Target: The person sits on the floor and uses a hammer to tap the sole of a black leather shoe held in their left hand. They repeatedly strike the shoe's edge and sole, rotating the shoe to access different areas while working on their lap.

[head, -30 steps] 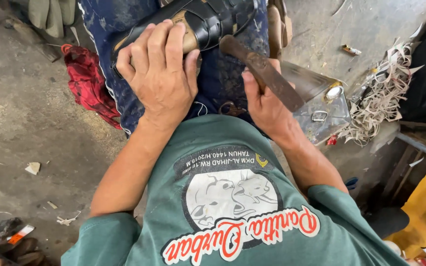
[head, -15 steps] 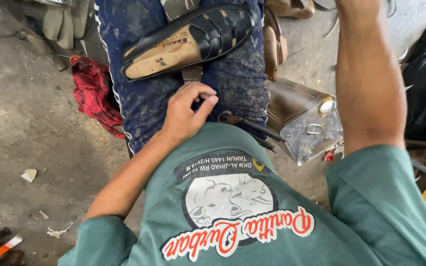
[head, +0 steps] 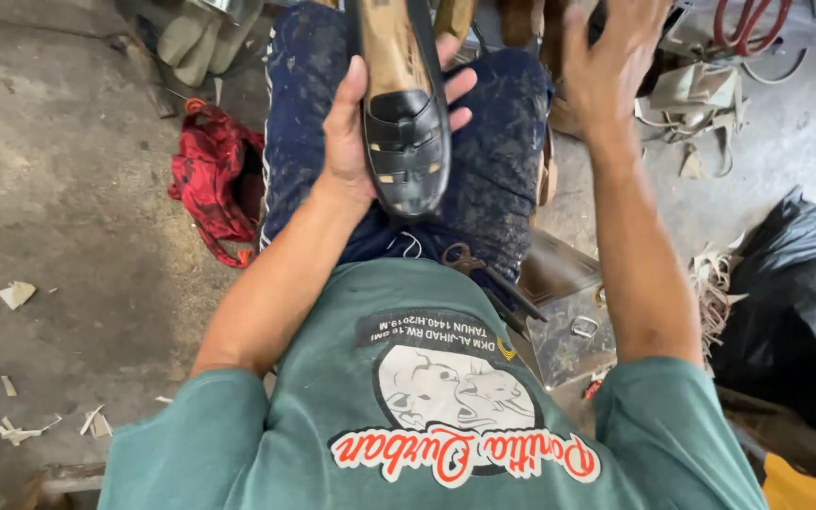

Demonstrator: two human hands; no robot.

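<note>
My left hand (head: 356,142) cups a black woven sandal (head: 403,123) from underneath, holding it lengthwise over my lap with the toe end towards me and its tan insole facing up. My right hand (head: 611,57) is raised at the upper right, fingers spread, holding nothing, near a heap of leather pieces. I sit in stained dark blue trousers (head: 493,161) and a green printed shirt. Scissors (head: 484,274) lie on my lap, near my right hip.
A red patterned cloth (head: 214,184) lies on the concrete floor to the left. A metal tin (head: 559,283) with a buckle stands by my right hip. Pale leather scraps (head: 701,104) and a black plastic bag (head: 795,302) are on the right. Paper scraps (head: 16,295) dot the floor.
My left hand rose from my waist and took the sandal, turning it lengthwise. My right arm swung forward and up, hand now open near the leather heap.
</note>
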